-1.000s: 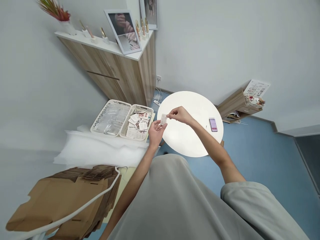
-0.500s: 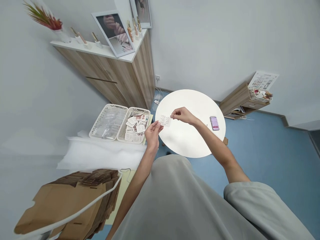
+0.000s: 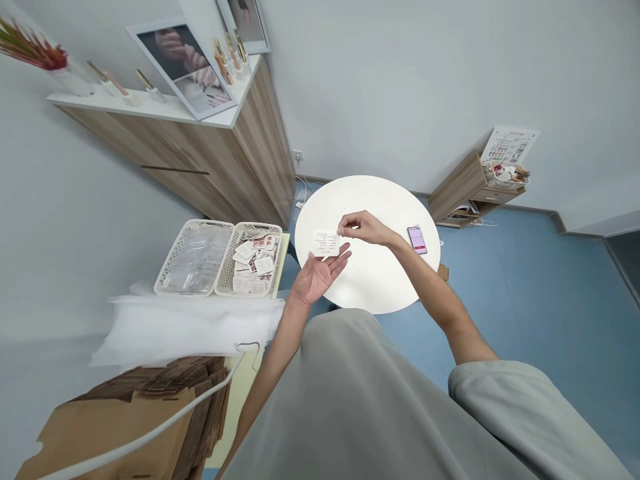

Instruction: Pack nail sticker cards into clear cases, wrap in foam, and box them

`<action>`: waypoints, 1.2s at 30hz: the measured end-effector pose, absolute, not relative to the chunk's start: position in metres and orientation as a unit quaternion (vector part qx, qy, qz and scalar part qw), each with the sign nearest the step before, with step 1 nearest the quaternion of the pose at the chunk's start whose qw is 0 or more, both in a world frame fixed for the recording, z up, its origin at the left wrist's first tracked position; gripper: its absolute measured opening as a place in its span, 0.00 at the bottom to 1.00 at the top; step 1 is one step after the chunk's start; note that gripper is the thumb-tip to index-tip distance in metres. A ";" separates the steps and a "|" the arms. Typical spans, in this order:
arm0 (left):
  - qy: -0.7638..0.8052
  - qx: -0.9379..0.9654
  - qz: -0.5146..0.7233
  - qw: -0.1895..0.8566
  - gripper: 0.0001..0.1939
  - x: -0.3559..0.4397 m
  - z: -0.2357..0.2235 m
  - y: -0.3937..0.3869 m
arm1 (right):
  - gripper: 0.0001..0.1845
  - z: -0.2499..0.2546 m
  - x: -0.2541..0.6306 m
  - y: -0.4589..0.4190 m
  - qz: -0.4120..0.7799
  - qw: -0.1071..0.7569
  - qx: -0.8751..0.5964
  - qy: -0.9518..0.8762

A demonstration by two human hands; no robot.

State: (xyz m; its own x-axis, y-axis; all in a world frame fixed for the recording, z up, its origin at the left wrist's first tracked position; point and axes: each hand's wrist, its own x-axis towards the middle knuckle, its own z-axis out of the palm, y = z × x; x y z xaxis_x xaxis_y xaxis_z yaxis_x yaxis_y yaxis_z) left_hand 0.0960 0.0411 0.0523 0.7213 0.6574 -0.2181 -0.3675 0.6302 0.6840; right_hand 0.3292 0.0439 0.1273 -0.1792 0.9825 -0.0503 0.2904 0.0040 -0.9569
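- A person's right hand [image 3: 367,227] pinches 1 printed card [image 3: 326,243] at its upper right corner, thumb and fingertip together, above the left part of a round white counter [image 3: 385,287].
- The left hand [image 3: 314,279] is open, palm up, fingers extended just beneath the card's lower edge; whether its thumb touches the card cannot be told.
- The corner grip leaves nearly all the print uncovered and facing up, perhaps to keep it readable; the lines are too small to make out here.
- The upturned left palm probably serves as a backing for so light a piece.
- A phone [image 3: 417,240] lies lit, screen up, near the counter's right edge, a spot that likely leaves it visible but out of the way.
- Left of the counter, 2 white baskets stand side by side: the left basket [image 3: 173,260] holds clear packets [image 3: 197,257], the right basket [image 3: 226,265] a loose heap of cards [image 3: 261,265], apparently separated by kind.
- Closer in, white sheeting [image 3: 190,327] lies before the baskets, and stacked cardboard [image 3: 120,427] sits behind a white rail [image 3: 145,440] that may stop it slipping.
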 end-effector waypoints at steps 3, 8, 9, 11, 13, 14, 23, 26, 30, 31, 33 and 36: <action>0.262 0.340 0.297 0.853 0.42 0.098 0.054 0.042 | 0.21 0.128 0.330 0.044 0.484 0.369 -0.514 -0.604; 0.289 0.332 0.299 0.847 0.38 0.096 0.050 0.046 | 0.22 0.124 0.330 0.047 0.480 0.366 -0.511 -0.611; 0.291 0.328 0.310 0.844 0.37 0.096 0.049 0.047 | 0.22 0.123 0.329 0.048 0.468 0.370 -0.522 -0.610; 0.305 0.326 0.342 0.827 0.35 0.096 0.048 0.047 | 0.23 0.121 0.325 0.050 0.429 0.385 -0.557 -0.598; 0.335 0.336 0.382 0.793 0.33 0.096 0.046 0.048 | 0.24 0.122 0.318 0.052 0.405 0.387 -0.592 -0.580; 0.355 0.347 0.403 0.769 0.33 0.096 0.045 0.049 | 0.25 0.123 0.314 0.052 0.406 0.380 -0.603 -0.572; 0.456 0.455 0.487 0.590 0.33 0.079 0.036 0.048 | 0.16 0.117 0.277 0.064 0.411 0.344 -0.616 -0.577; 0.451 0.428 0.498 0.604 0.31 0.066 0.034 0.052 | 0.15 0.113 0.273 0.069 0.409 0.343 -0.621 -0.573; 0.457 0.378 0.506 0.626 0.29 0.047 0.030 0.061 | 0.17 0.113 0.267 0.073 0.449 0.344 -0.603 -0.563; 0.456 0.372 0.503 0.633 0.29 0.043 0.029 0.063 | 0.17 0.114 0.265 0.074 0.455 0.345 -0.600 -0.561; 0.450 0.365 0.496 0.646 0.29 0.036 0.027 0.066 | 0.17 0.113 0.260 0.076 0.460 0.345 -0.598 -0.558; 0.439 0.353 0.489 0.665 0.28 0.028 0.026 0.067 | 0.17 0.110 0.253 0.080 0.459 0.344 -0.598 -0.560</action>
